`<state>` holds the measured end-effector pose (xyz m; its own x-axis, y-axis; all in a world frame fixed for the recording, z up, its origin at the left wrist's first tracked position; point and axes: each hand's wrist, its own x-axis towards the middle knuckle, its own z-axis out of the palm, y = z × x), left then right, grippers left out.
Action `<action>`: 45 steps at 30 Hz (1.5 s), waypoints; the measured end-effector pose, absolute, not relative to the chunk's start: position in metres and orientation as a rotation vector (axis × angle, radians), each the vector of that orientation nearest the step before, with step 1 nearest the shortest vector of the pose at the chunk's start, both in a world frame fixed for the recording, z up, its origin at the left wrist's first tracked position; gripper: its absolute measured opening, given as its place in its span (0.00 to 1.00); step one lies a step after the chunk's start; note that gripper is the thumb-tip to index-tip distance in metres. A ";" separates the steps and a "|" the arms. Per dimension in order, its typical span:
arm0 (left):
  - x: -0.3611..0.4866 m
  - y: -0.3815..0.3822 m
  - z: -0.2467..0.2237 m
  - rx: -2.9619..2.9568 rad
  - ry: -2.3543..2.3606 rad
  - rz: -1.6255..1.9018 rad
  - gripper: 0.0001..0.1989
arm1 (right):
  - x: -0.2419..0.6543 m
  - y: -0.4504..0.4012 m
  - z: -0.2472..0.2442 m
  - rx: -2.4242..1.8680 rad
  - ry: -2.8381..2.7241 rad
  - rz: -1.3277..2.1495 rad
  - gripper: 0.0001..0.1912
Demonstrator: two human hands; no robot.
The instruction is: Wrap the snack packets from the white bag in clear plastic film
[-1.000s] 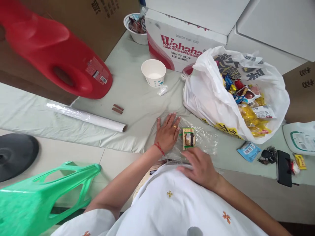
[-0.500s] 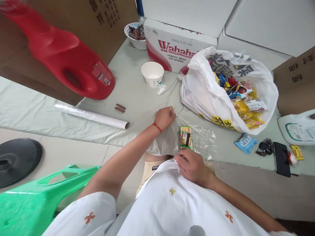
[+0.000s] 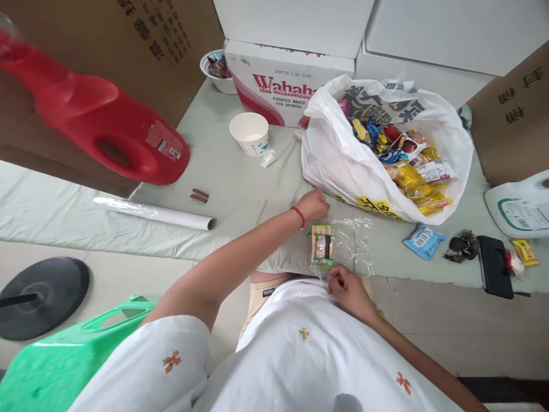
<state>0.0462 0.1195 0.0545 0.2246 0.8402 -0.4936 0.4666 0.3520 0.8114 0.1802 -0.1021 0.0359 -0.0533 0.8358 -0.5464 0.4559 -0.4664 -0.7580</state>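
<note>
So we're looking at a job that seems only partway along: the snack packet lies on the cloth-covered table, right in front of the person's body, with clear plastic around it and stretching off to the right. That loose stretch lies spread out and crinkled, not folded over or closed, so we'd say the packet-and-plastic part is lined up while the open plastic is what's left to deal with, tbh. We can't tell whether the packet sits inside, under or on top of it. As for which way it points, we've got its long axis running from the person toward the far side of the table, pretty much straight, with one green-edged end near us and the other away. It's lying flat, label up, dark stripe running lengthwise on its right half; the print's too small for us to read. The left hand is just past the far end, fingers curled in and bunched; the right hand is by the near end, thumb and forefinger bent toward each other. We can't tell if either one pinches the plastic.
</note>
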 end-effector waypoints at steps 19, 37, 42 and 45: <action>0.026 -0.035 0.020 2.598 1.195 0.611 0.23 | 0.247 -0.056 0.067 -1.754 -1.783 0.857 0.11; 0.018 -0.034 -0.005 2.723 1.104 0.790 0.27 | 0.233 0.114 0.077 -1.776 -2.179 0.508 0.15; 0.015 -0.032 -0.003 2.622 1.081 0.756 0.27 | 0.263 0.010 0.060 -2.004 -1.899 0.227 0.26; 0.013 -0.031 0.002 2.563 1.052 0.767 0.27 | 0.274 -0.046 0.037 -2.210 -1.693 0.156 0.29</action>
<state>0.0127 -0.0311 0.0016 0.5970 0.7115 0.3706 0.5710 -0.7013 0.4268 0.2737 -0.0462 0.0368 0.2795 0.9521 0.1243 0.9133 -0.2238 -0.3402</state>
